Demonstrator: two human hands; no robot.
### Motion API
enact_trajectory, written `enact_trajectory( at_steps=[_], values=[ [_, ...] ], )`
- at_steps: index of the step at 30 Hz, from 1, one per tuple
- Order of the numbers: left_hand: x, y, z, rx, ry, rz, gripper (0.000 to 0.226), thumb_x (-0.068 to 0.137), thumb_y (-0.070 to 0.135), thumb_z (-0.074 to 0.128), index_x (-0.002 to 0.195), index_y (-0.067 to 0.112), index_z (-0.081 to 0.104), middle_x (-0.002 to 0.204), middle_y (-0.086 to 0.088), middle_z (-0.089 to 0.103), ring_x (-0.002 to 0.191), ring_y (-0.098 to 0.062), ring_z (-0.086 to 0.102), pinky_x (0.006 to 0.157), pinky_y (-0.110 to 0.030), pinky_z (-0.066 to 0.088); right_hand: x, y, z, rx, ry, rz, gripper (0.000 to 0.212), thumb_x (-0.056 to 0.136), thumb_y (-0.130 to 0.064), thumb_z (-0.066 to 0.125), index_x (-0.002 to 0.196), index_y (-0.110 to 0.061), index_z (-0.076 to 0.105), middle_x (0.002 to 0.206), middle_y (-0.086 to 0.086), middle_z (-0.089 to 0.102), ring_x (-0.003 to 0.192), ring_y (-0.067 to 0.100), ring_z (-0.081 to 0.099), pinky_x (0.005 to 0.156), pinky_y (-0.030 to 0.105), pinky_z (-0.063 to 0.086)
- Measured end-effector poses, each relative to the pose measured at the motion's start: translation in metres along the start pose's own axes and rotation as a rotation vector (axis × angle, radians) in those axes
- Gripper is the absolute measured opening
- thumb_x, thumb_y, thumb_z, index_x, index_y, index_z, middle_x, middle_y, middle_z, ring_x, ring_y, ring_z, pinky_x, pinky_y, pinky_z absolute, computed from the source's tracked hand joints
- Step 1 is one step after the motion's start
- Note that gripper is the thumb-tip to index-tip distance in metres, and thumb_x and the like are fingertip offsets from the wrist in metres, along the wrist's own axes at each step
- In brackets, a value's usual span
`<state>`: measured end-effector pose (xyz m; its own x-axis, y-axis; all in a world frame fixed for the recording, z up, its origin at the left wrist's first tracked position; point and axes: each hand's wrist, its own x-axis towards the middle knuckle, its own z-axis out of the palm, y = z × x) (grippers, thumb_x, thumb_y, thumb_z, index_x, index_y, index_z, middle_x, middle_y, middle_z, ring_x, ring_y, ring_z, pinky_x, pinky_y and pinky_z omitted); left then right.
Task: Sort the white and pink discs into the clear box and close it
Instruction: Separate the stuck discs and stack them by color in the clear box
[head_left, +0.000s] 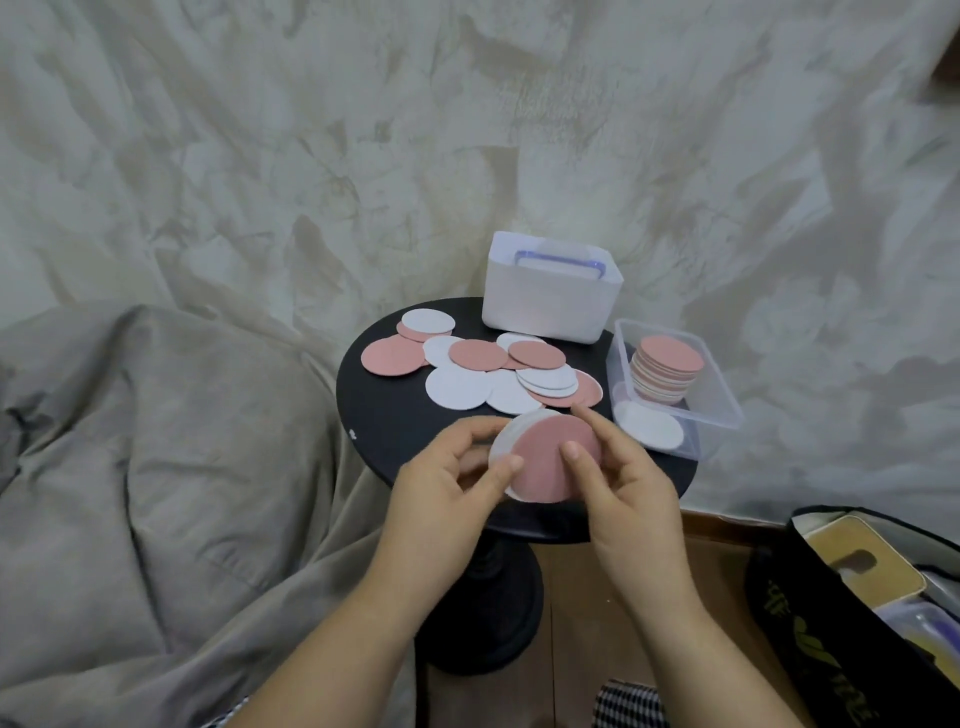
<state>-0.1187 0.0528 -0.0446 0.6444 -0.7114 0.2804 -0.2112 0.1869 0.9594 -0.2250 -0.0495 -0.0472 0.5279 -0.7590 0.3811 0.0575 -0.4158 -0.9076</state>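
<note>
Behind the round black table (395, 415), a pale crumpled sheet (311, 156); left of the table, a grey blanket (156, 441); right of it on the floor, a black bag (831, 613). At the table's far edge, a white tub (545, 306) with a purple handle; on its right edge, the clear box (727, 410), open-topped, holding a leaning pile of pink and white discs (667, 374) and a flat white disc (649, 426); across its middle, loose discs (478, 358), overlapping. Above the table's near edge, a small stack (550, 457), pink face up, pinched at its left rim by the left hand (447, 478) and gripped by the right hand (623, 483), thumb pressed on the pink face.
</note>
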Motion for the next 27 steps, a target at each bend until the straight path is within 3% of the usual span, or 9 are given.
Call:
enact_trajectory(
  at_steps=[3, 7, 10, 14, 17, 20, 22, 24, 27],
  values=[
    [0.006, -0.002, 0.006, 0.107, 0.011, 0.071, 0.036, 0.086, 0.008, 0.062, 0.103, 0.039, 0.058, 0.098, 0.016, 0.07, 0.093, 0.007, 0.063, 0.075, -0.005, 0.044, 0.004, 0.002, -0.005, -0.065, 0.038, -0.076, 0.036, 0.085, -0.012, 0.062, 0.105, -0.041, 0.058, 0.095, -0.042, 0.06, 0.097, -0.014, 0.057, 0.081, 0.004, 0.043],
    [0.009, -0.019, 0.012, 0.283, 0.023, 0.176, 0.041, 0.088, 0.005, 0.058, 0.109, 0.041, 0.057, 0.11, 0.024, 0.062, 0.102, 0.01, 0.057, 0.085, -0.005, 0.041, 0.002, 0.018, -0.004, -0.213, 0.041, -0.143, 0.036, 0.086, -0.014, 0.063, 0.113, -0.037, 0.058, 0.093, -0.025, 0.065, 0.093, -0.01, 0.057, 0.082, 0.006, 0.042],
    [0.009, -0.029, 0.015, 0.435, 0.044, 0.265, 0.038, 0.088, 0.017, 0.051, 0.122, 0.031, 0.055, 0.117, 0.029, 0.053, 0.111, 0.015, 0.048, 0.093, -0.005, 0.035, 0.0, 0.026, 0.001, -0.358, 0.004, -0.207, 0.044, 0.091, -0.023, 0.047, 0.133, -0.031, 0.038, 0.106, -0.026, 0.051, 0.1, -0.015, 0.047, 0.085, 0.001, 0.033],
    [0.008, -0.033, 0.015, 0.511, 0.011, 0.332, 0.046, 0.091, 0.029, 0.037, 0.136, 0.024, 0.043, 0.127, 0.02, 0.049, 0.117, 0.015, 0.04, 0.097, -0.001, 0.026, 0.001, 0.031, 0.003, -0.394, -0.031, -0.239, 0.051, 0.092, -0.019, 0.04, 0.138, -0.031, 0.024, 0.111, -0.015, 0.049, 0.105, -0.018, 0.04, 0.086, -0.001, 0.03],
    [0.006, -0.033, 0.015, 0.535, 0.018, 0.359, 0.048, 0.091, 0.029, 0.035, 0.139, 0.023, 0.034, 0.116, 0.011, 0.05, 0.107, 0.01, 0.044, 0.089, 0.0, 0.029, 0.001, 0.034, 0.002, -0.39, -0.014, -0.263, 0.051, 0.092, -0.015, 0.041, 0.139, -0.028, 0.027, 0.108, -0.013, 0.051, 0.102, -0.014, 0.043, 0.085, 0.001, 0.033],
    [0.004, -0.032, 0.016, 0.504, 0.066, 0.359, 0.044, 0.092, 0.022, 0.041, 0.136, 0.023, 0.038, 0.1, 0.015, 0.049, 0.098, 0.008, 0.046, 0.083, 0.0, 0.032, -0.001, 0.034, 0.002, -0.346, 0.022, -0.276, 0.048, 0.09, -0.011, 0.046, 0.136, -0.026, 0.037, 0.104, -0.019, 0.053, 0.099, -0.011, 0.048, 0.085, 0.002, 0.034],
    [0.003, -0.03, 0.016, 0.453, 0.126, 0.35, 0.041, 0.09, 0.013, 0.049, 0.129, 0.024, 0.048, 0.095, 0.017, 0.054, 0.093, 0.008, 0.051, 0.08, -0.001, 0.035, -0.002, 0.031, 0.001, -0.293, 0.052, -0.241, 0.042, 0.091, -0.009, 0.051, 0.126, -0.032, 0.048, 0.108, -0.022, 0.055, 0.1, -0.012, 0.051, 0.085, 0.002, 0.035],
    [0.002, -0.027, 0.016, 0.362, 0.183, 0.296, 0.035, 0.088, 0.008, 0.058, 0.116, 0.029, 0.061, 0.093, 0.018, 0.063, 0.091, 0.007, 0.057, 0.079, -0.003, 0.039, -0.004, 0.027, 0.0, -0.211, 0.08, -0.178, 0.044, 0.089, -0.006, 0.057, 0.111, -0.043, 0.051, 0.106, -0.023, 0.06, 0.098, -0.011, 0.055, 0.081, 0.002, 0.038],
    [-0.001, -0.021, 0.018, 0.195, 0.248, 0.183, 0.036, 0.081, 0.002, 0.066, 0.093, 0.036, 0.068, 0.092, 0.02, 0.07, 0.088, 0.006, 0.063, 0.078, -0.007, 0.046, -0.005, 0.025, -0.004, -0.122, 0.104, -0.135, 0.042, 0.086, -0.001, 0.06, 0.098, -0.041, 0.057, 0.096, -0.021, 0.066, 0.095, -0.006, 0.06, 0.081, 0.007, 0.044]
  ],
)
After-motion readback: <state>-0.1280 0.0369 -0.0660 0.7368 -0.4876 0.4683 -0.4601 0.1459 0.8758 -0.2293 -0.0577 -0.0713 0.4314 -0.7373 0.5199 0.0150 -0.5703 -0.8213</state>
